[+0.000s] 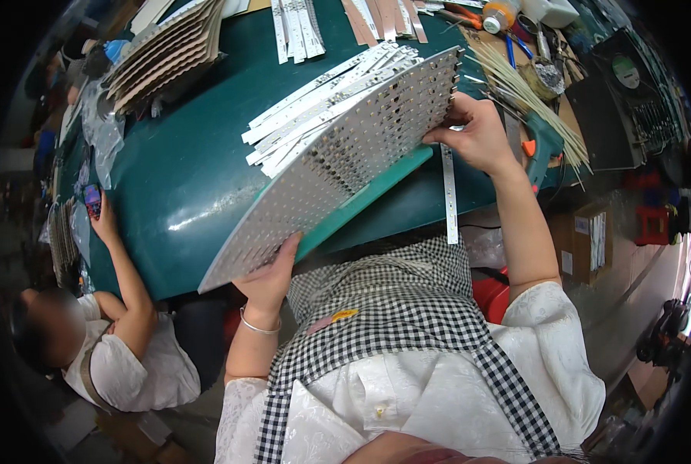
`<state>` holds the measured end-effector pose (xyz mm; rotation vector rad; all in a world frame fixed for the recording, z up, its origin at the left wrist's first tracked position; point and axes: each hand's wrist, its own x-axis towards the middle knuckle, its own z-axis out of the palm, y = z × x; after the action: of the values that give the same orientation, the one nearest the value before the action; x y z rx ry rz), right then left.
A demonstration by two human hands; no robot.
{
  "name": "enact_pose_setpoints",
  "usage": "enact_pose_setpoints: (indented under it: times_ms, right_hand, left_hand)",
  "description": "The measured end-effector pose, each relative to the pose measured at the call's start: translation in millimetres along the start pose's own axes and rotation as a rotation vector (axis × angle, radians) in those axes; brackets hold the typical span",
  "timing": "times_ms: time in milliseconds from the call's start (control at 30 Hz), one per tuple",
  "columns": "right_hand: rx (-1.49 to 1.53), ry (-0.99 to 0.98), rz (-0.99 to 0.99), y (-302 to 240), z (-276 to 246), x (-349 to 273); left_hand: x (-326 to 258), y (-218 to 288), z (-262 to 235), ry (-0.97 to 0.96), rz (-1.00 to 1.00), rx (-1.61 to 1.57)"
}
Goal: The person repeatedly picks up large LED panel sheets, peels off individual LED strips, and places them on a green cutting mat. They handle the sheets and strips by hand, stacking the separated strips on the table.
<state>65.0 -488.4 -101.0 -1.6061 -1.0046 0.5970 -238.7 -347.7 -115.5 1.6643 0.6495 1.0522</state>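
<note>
A large white panel [314, 178] dotted with rows of small components is tilted up above the green table. My left hand [266, 277] grips its lower edge near the left end, thumb on the dotted face. Around its right end closes my right hand [473, 133], the thumb at the lower edge. A lighter green strip [372, 197] shows along that lower edge; what it belongs to I cannot tell. Behind the panel lies a pile of white LED strips [283, 127], partly hidden. One single LED strip [449, 201] sticks out over the table edge below my right hand.
More strips [296, 31] lie at the far edge, beside a stack of corrugated sheets [167, 54]. On the right are a green glue gun [544, 147], thin sticks [531, 100] and pliers [460, 14]. At left a person [129, 348] holds a phone [92, 201].
</note>
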Motion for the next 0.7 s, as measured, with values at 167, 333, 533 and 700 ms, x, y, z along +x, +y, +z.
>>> enact_pose_setpoints:
  times_ms: [167,333,533,700]
  right_hand:
    - [-0.084,0.107,-0.153,10,2,-13]
    - [-0.127,0.161,-0.234,13,3,-19]
    - [-0.085,0.132,-0.344,24,4,-8]
    - [-0.093,0.139,-0.122,20,5,-6]
  left_hand:
    - [4,5,1,-0.117,0.314,0.35]
    - [0,9,1,-0.149,0.463,0.408]
    - [14,-2,-6,-0.39,0.715,0.183]
    - [7,-2,-6,-0.227,0.418,0.204]
